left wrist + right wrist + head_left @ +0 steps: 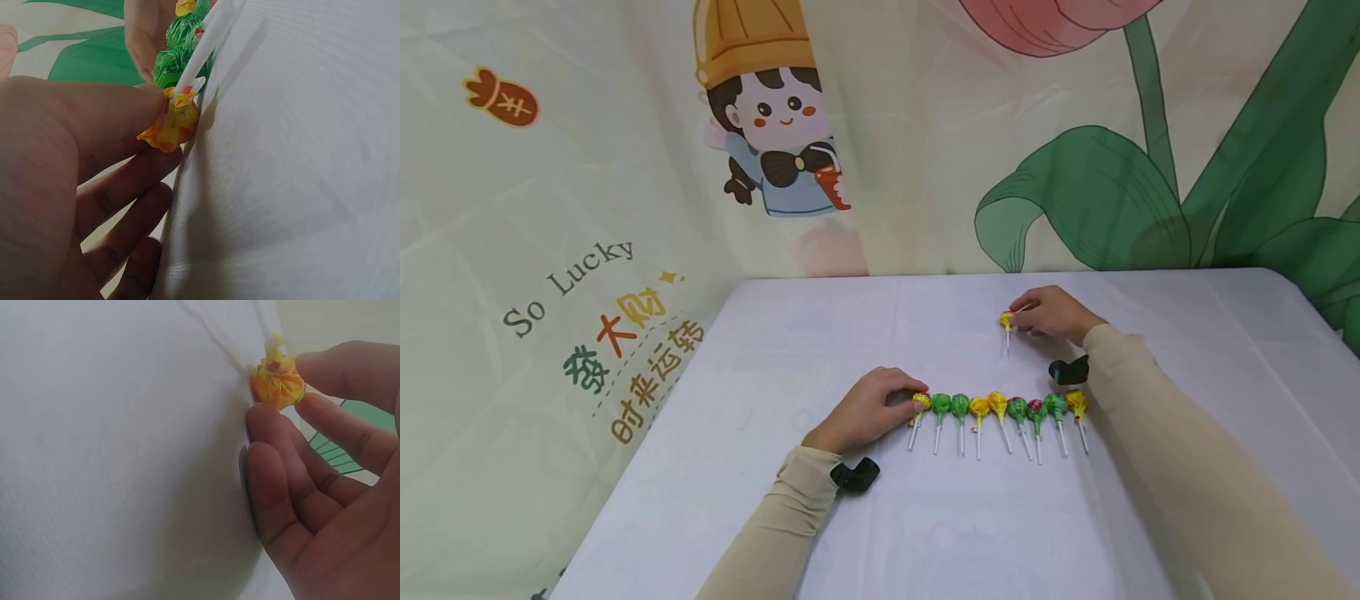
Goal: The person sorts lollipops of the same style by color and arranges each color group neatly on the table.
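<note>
Several wrapped lollipops, green and yellow, lie in a row on the white-covered table, sticks toward me; one is the green lollipop [960, 405]. At the row's left end my left hand [863, 410] pinches the wrapped head of a yellow lollipop [172, 125] between thumb and index finger, its other fingers loosely bent. Farther back, behind the row, my right hand [1054, 315] holds another yellow lollipop [279, 381] by its head between thumb and fingertips. That lollipop's white stick points toward me in the head view. The remaining right fingers curve close along the tabletop.
The white cloth-covered table [970, 533] ends at a printed curtain [917, 150] behind it. A black wrist camera [855, 476] sits on the left wrist, and another black camera [1068, 370] on the right. The right forearm passes beside the row's right end.
</note>
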The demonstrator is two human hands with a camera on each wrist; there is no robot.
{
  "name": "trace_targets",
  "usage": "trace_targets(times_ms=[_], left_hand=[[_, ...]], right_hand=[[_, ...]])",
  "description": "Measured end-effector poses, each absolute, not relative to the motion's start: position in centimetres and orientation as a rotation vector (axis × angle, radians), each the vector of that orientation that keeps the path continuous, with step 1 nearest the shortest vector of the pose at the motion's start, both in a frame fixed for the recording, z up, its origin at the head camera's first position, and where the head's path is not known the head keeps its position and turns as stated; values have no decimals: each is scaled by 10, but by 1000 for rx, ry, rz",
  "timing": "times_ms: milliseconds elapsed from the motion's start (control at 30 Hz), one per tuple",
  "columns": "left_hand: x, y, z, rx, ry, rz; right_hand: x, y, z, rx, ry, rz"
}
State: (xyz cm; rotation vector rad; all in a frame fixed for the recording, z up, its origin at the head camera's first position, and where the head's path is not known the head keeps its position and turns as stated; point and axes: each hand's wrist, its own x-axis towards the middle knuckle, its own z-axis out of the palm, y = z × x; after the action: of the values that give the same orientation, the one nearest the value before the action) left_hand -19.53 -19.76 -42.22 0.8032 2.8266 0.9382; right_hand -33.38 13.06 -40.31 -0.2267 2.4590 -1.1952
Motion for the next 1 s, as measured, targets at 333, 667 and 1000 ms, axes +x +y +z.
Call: trace_targets(times_ms=[333,667,1000], left_hand=[[-196,-199,-423,792,2835,915],[-196,-198,-423,799,2833,915],[-195,-199,-423,822,2824,932]], right_hand=[[-334,130,-404,-184,2449,-1211],[-337,128,-402,-247,2485,-1099],[-339,128,-402,-308,2508,-1015]])
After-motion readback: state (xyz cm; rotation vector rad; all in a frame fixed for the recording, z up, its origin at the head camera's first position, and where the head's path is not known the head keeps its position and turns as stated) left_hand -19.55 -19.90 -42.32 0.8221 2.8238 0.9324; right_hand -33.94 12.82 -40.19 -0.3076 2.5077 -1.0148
